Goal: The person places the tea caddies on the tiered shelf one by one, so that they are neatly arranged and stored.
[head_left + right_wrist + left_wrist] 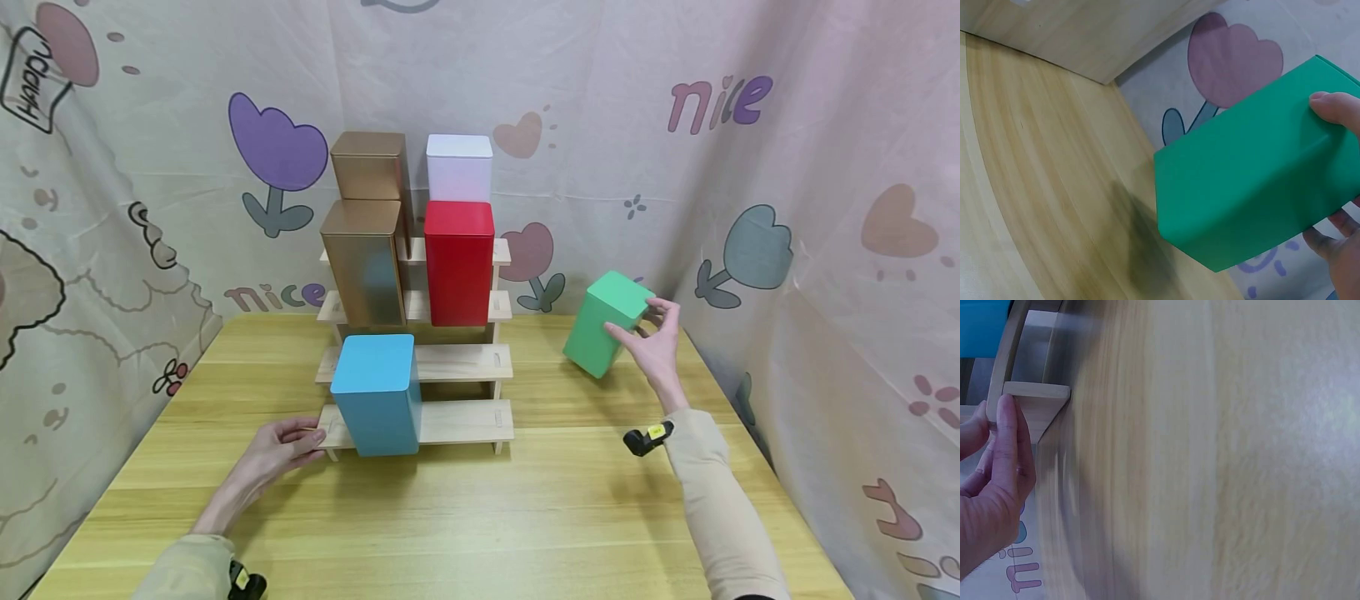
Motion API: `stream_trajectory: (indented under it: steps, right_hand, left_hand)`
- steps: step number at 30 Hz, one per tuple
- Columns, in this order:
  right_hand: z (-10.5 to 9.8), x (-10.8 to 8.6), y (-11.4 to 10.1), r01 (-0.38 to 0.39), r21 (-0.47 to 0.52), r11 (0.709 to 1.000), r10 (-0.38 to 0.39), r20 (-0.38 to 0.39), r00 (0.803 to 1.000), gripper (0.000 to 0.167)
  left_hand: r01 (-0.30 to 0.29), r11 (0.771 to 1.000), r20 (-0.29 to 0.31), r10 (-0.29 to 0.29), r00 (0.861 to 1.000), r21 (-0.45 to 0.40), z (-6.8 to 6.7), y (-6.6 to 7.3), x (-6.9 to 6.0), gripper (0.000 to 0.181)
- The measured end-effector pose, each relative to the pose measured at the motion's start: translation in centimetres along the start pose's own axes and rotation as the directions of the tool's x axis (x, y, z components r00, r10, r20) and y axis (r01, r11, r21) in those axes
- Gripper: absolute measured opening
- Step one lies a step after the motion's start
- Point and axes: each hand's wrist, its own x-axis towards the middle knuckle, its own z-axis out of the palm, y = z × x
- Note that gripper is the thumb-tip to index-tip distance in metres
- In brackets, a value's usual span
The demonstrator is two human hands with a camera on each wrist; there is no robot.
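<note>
At the lower left end of a stepped wooden rack [465,421], my left hand [281,450] pinches the edge of the bottom shelf between thumb and fingers. To the right of the rack, my right hand [652,346] grips a green box [607,325] near its top, tilted and held above the table. On the bottom step at the left stands a blue box [378,396]. Higher up are a red box [459,262], a white box [459,167] and two brown-gold boxes, the front one [363,262] partly covering the rear one [369,162].
A light wooden table [480,525] carries the rack. Behind and at both sides hangs a printed cloth [585,75] with flowers, hearts and lettering. Dark wrist cameras [648,437] are strapped to both forearms.
</note>
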Motion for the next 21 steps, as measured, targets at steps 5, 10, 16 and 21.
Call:
stream_trajectory:
  steps: [5, 10, 16, 21]
  right_hand:
    - [0.0, -0.3, -0.6, 0.032, 0.008, 0.999, -0.032, 0.011, 0.999, 0.079]
    - [0.2, -0.7, -1.7, 0.063, 0.034, 0.997, -0.064, 0.023, 0.998, 0.08]
    - [0.5, -1.1, -3.0, 0.098, 0.062, 0.993, -0.1, 0.034, 0.994, 0.079]
    - [0.7, -1.5, -4.0, 0.123, 0.077, 0.99, -0.126, 0.045, 0.991, 0.078]
  left_hand:
    - [0.002, 1.0, -0.008, -0.002, 1.0, 0.005, 0.1, 0.0, 0.0, 0.05]
    - [0.009, 1.0, -0.015, -0.008, 1.0, 0.018, 0.1, 0.1, 0.0, 0.052]
    - [0.011, 0.999, -0.014, -0.011, 1.0, 0.031, 0.1, 0.1, 0.0, 0.053]
    - [0.007, 0.999, -0.012, -0.006, 1.0, 0.037, 0.1, 0.2, 0.0, 0.052]
